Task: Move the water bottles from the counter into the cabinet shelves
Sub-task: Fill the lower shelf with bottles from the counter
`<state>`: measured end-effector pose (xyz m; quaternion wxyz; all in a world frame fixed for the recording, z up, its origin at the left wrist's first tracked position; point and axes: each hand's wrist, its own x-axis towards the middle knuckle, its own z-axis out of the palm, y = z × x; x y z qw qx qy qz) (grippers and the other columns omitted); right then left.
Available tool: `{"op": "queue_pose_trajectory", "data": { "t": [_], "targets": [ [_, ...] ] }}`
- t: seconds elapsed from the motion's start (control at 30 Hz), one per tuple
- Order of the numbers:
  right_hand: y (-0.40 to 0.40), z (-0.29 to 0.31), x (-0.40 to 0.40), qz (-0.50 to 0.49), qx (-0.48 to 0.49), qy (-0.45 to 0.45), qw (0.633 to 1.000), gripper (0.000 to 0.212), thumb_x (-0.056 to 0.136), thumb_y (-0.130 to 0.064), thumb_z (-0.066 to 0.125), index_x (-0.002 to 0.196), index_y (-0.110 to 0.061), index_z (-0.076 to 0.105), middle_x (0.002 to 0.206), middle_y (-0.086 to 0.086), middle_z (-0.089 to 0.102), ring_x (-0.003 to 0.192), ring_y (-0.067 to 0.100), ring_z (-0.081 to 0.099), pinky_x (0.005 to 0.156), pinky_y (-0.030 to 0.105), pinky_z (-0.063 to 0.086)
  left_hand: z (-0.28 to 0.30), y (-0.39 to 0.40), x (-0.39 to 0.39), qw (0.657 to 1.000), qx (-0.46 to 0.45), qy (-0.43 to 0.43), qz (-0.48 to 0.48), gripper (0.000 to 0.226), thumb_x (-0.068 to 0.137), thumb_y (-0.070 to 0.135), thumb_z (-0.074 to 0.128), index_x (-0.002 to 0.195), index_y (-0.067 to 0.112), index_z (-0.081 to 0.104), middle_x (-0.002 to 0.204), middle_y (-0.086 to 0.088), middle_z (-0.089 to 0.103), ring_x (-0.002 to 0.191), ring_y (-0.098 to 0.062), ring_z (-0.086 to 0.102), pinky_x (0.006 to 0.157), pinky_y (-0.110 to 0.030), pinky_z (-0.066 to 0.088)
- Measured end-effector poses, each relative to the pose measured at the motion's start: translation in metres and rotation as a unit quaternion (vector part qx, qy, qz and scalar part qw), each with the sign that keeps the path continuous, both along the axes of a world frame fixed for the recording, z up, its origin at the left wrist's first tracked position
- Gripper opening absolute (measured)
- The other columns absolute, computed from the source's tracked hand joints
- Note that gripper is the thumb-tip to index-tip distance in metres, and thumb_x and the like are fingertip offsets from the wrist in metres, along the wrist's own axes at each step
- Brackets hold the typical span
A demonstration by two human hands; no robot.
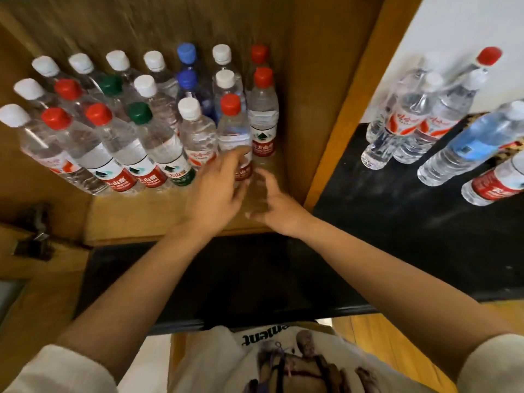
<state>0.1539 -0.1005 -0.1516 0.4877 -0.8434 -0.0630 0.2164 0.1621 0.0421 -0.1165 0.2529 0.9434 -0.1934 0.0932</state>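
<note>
Several water bottles with white, red, green and blue caps stand in rows on the wooden cabinet shelf (170, 217). At the front right of the rows stands a red-capped bottle (233, 129). My left hand (217, 191) reaches in with straight fingers touching its lower label. My right hand (276, 205) hovers just right of the bottle's base with fingers loosely spread, holding nothing; both hands are blurred. Several more bottles (411, 123) stand on the black counter (397, 222) to the right, among them a blue-labelled one (465, 148) and a red-labelled one (493, 188).
The cabinet's wooden side wall (334, 109) separates the shelf from the counter bottles. A metal hinge (37, 236) sits on the cabinet frame at the left. A bare strip of shelf lies in front of the rows.
</note>
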Motion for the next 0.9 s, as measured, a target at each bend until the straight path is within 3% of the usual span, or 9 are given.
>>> {"op": "queue_pose_trajectory", "data": {
  "t": [0.07,0.2,0.37,0.6,0.73,0.83,0.9],
  "targets": [
    [-0.021,0.001,-0.021,0.051,-0.015,0.013,0.998,0.078,0.085,-0.021,0.064,0.144,-0.025,0.014,0.140,0.004,0.044,0.121,0.020,0.049,0.104,0.037,0.041,-0.013,-0.011,-0.019,0.995,-0.052,0.089,-0.013,0.043,0.081,0.002,0.062,0.122,0.012,0.053,0.096,0.005,0.061,0.092,-0.018,0.063,0.080,-0.017,0.042],
    [-0.073,-0.001,-0.052,0.082,-0.041,0.025,0.996,0.044,0.086,-0.022,0.063,0.127,-0.016,0.048,0.123,0.007,0.058,0.110,0.016,0.057,0.096,0.035,0.047,-0.041,-0.040,-0.052,0.976,-0.082,0.200,-0.024,0.030,0.082,0.005,0.063,0.106,0.022,0.062,0.084,0.014,0.062,0.082,-0.005,0.063,0.079,-0.027,0.051],
    [-0.147,-0.011,-0.077,0.037,-0.050,0.044,0.997,0.035,0.089,-0.021,0.060,0.123,-0.016,0.053,0.112,0.007,0.064,0.100,0.016,0.063,0.090,0.032,0.051,-0.065,-0.099,-0.077,0.954,-0.107,0.275,-0.052,0.026,0.085,0.012,0.060,0.094,0.037,0.059,0.079,0.019,0.064,0.079,0.008,0.059,0.073,-0.017,0.048],
    [-0.260,-0.021,-0.091,-0.127,-0.082,0.070,0.986,0.029,0.088,-0.018,0.062,0.116,-0.016,0.058,0.104,0.006,0.066,0.098,0.019,0.062,0.089,0.031,0.048,-0.075,-0.193,-0.060,0.937,-0.135,0.312,-0.082,0.024,0.086,0.010,0.059,0.090,0.033,0.061,0.077,0.017,0.064,0.076,0.005,0.060,0.072,-0.013,0.048],
    [-0.334,-0.016,-0.086,-0.266,-0.073,0.072,0.958,0.024,0.087,-0.016,0.062,0.111,-0.015,0.059,0.096,0.006,0.064,0.088,0.017,0.061,0.072,0.023,0.047,-0.076,-0.240,-0.029,0.932,-0.187,0.298,-0.089,0.025,0.084,0.005,0.062,0.106,0.019,0.061,0.087,0.008,0.065,0.076,0.005,0.060,0.073,-0.009,0.043],
    [-0.379,-0.011,-0.078,-0.384,-0.090,0.022,0.919,0.034,0.085,-0.017,0.063,0.116,-0.009,0.053,0.095,0.008,0.062,0.086,0.019,0.060,0.076,0.033,0.048,-0.065,-0.273,0.002,0.932,-0.252,0.256,-0.049,0.058,0.085,0.011,0.063,0.135,0.014,0.036,0.113,0.003,0.052,0.090,-0.005,0.056,0.079,-0.016,0.043],
    [-0.402,-0.005,-0.071,-0.470,-0.114,-0.020,0.875,0.041,0.082,-0.019,0.066,0.116,-0.009,0.045,0.101,0.012,0.063,0.090,0.025,0.062,0.082,0.042,0.050,-0.053,-0.288,0.026,0.928,-0.315,0.199,-0.007,0.070,0.086,0.018,0.062,0.142,0.015,0.021,0.126,0.001,0.043,0.105,-0.009,0.052,0.088,-0.020,0.043]
  ]
}}
